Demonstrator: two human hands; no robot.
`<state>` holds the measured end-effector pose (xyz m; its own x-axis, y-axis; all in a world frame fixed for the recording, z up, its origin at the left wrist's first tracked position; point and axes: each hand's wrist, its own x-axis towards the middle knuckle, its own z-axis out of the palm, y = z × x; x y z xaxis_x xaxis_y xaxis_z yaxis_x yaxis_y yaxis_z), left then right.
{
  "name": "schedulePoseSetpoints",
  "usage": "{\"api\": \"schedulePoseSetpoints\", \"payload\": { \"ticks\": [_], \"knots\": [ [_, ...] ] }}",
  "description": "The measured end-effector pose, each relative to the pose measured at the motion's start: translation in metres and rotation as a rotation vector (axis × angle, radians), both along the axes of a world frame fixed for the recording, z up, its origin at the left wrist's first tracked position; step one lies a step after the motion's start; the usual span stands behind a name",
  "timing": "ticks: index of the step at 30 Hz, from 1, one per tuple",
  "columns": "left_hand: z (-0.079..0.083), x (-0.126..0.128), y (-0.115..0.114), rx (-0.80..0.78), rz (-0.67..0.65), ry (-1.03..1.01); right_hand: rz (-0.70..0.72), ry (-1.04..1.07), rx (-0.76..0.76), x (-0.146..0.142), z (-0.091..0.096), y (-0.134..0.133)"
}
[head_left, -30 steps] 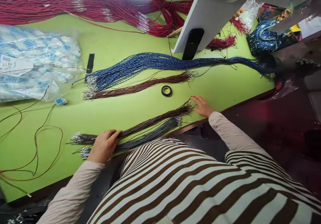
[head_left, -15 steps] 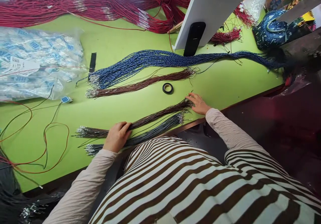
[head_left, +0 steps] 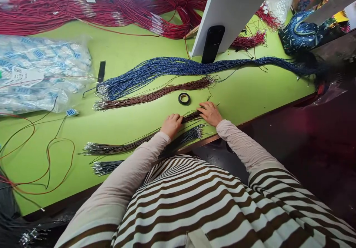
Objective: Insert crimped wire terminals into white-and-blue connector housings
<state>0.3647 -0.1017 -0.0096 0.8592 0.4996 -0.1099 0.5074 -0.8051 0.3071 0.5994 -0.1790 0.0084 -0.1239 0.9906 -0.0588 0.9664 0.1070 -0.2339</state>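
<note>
- Your left hand [head_left: 172,125] — fingers curled round the brown wire bundle [head_left: 125,146], lying lower-left to upper-right.
- Your right hand [head_left: 208,113], just beside, covers its right end; grip unclear.

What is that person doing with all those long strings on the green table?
A person in a brown-and-white striped top is handling wires, not strings. Their left hand grips a long brown wire bundle lying on the green table, and the right hand rests on that bundle's end. A grey-blue wire bundle lies beside it, nearer the table edge, and a small black tape roll sits just beyond the hands.
</note>
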Motion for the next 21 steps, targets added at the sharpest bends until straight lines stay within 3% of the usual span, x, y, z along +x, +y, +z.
{"api": "schedulePoseSetpoints", "payload": {
  "ticks": [5, 9, 13, 18, 21],
  "knots": [
    [-0.004, 0.006, 0.009, -0.002, -0.007, 0.027, 0.232, 0.081, 0.009, -0.044, -0.006, -0.028],
    [0.000, 0.000, 0.010, 0.001, -0.025, 0.044, 0.154, 0.060, -0.023, -0.067, -0.017, -0.051],
    [0.006, -0.007, 0.009, 0.008, -0.008, 0.052, 0.156, 0.208, 0.012, -0.053, -0.021, -0.064],
    [0.013, 0.015, 0.002, -0.001, -0.012, 0.044, -0.081, 0.232, 0.169, -0.016, -0.012, -0.051],
    [0.015, 0.037, -0.002, -0.020, -0.024, 0.060, 0.053, 0.094, 0.129, -0.012, -0.004, -0.028]
  ]
}}
